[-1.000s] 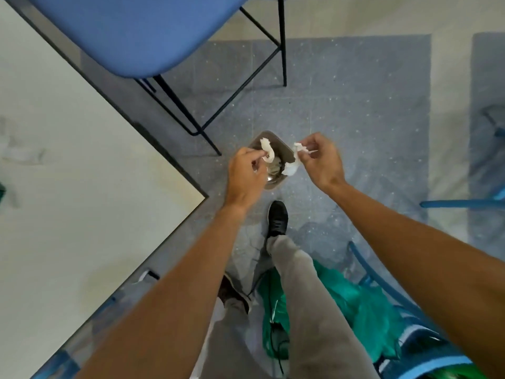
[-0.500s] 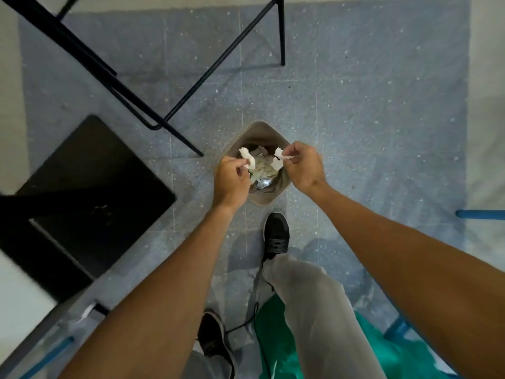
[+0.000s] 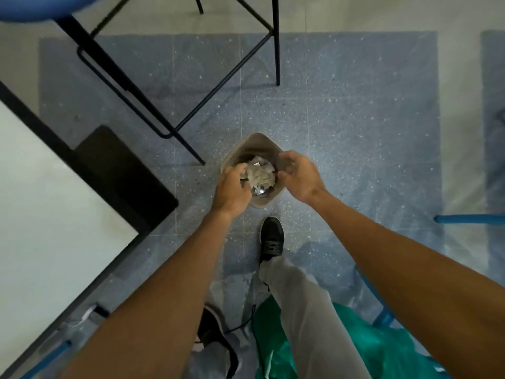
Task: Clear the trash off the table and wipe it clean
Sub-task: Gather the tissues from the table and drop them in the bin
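A small grey waste bin [image 3: 257, 144] stands on the blue speckled floor ahead of my feet. Crumpled white paper scraps [image 3: 261, 175] lie inside it. My left hand [image 3: 232, 188] hovers over the bin's left rim with loosely curled fingers and nothing in them. My right hand [image 3: 299, 175] hangs over the right rim, fingers spread and relaxed, also holding nothing. The white table [image 3: 46, 214] with its black edge fills the left side; only this corner of it shows.
A blue chair on black metal legs [image 3: 175, 132] stands beyond the bin. A black table base [image 3: 123, 170] sits under the table corner. A green cloth [image 3: 382, 348] and blue chair frame [image 3: 470, 218] lie to my right. My black shoe [image 3: 270, 239] is just before the bin.
Both hands pinched white paper scraps over the bin; now the fingers have let go and the scraps lie in the bin. My view tilted, showing the table corner again.
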A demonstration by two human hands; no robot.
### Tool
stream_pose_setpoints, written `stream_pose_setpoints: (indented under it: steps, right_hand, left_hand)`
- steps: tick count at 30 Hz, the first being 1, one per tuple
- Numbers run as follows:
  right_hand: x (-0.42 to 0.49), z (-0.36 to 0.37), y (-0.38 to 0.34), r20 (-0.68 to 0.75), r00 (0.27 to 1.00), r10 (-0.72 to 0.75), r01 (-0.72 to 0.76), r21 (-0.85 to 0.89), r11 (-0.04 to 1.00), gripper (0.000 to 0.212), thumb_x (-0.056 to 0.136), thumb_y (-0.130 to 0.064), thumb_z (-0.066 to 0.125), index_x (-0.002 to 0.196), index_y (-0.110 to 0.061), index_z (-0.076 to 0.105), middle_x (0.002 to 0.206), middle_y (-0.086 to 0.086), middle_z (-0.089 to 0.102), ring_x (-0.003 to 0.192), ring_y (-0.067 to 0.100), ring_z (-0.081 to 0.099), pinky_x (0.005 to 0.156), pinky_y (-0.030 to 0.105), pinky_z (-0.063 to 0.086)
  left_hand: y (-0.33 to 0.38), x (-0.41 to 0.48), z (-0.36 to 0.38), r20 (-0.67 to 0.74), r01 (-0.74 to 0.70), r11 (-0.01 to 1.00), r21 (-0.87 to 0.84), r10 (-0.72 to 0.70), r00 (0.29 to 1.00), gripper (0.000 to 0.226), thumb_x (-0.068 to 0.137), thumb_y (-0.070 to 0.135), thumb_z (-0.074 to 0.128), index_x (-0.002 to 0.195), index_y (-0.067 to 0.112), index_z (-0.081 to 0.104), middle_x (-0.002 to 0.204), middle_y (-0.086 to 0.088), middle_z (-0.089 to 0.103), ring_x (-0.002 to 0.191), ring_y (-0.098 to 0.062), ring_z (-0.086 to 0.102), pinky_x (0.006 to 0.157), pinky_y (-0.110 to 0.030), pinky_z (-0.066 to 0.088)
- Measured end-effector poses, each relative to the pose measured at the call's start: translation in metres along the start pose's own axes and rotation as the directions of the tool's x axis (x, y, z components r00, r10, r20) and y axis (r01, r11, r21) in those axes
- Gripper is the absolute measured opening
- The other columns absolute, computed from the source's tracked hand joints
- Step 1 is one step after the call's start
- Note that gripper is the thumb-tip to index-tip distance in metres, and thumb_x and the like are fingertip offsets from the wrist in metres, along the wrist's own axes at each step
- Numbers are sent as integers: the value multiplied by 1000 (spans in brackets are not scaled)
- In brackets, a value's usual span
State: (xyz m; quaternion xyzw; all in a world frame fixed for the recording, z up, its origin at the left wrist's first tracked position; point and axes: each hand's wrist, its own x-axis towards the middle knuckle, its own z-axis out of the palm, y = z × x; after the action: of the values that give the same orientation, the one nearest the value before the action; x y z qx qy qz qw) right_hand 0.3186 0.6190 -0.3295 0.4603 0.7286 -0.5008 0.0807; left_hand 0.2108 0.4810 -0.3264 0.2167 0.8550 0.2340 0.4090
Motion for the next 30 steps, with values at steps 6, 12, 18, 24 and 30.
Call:
stream_pose_setpoints:
  steps: [6,12,18,24,30]
  right_hand:
    - [-89,-23,-59,-121,983,-139,134,-54,990,40,93,-5,56,132,-14,55,130,6,59,119,20,56,102,39,49]
    - [-185,-23,-122,-210,946,-248,235,-86,968,40,95,-12,56,134,-18,52,136,4,55,123,22,52,104,41,46]
    - [-265,-4,-190,-346,866,-361,367,-51,929,39,97,-8,54,135,-18,51,135,1,53,115,13,53,87,15,41]
    - [-319,29,-243,-393,798,-457,454,-107,885,36,95,-10,54,130,-16,54,128,1,58,103,8,54,91,27,49]
    - [-362,84,-299,-232,796,-559,543,-133,829,35,96,-10,53,130,-19,54,129,0,56,104,12,55,91,32,52]
  left_hand:
    - [31,-80,-46,-59,-181,983,31,183,981,51,98,11,53,147,18,40,148,-5,38,136,-22,39,109,-32,36]
    - [44,-176,-113,-141,-402,914,51,405,903,47,98,10,51,144,16,44,140,-3,45,129,-18,43,104,-17,30]
    - [37,-266,-178,-263,-564,823,-66,530,806,43,96,7,56,138,12,52,126,-6,55,112,-18,57,98,-36,52]
    - [-6,-326,-245,-389,-526,850,-17,479,787,43,96,11,57,137,19,51,128,-1,53,111,-12,54,95,-33,52]
    - [-76,-374,-307,-479,-414,908,64,392,785,45,96,15,57,140,19,49,131,-5,51,121,-21,49,106,-39,42]
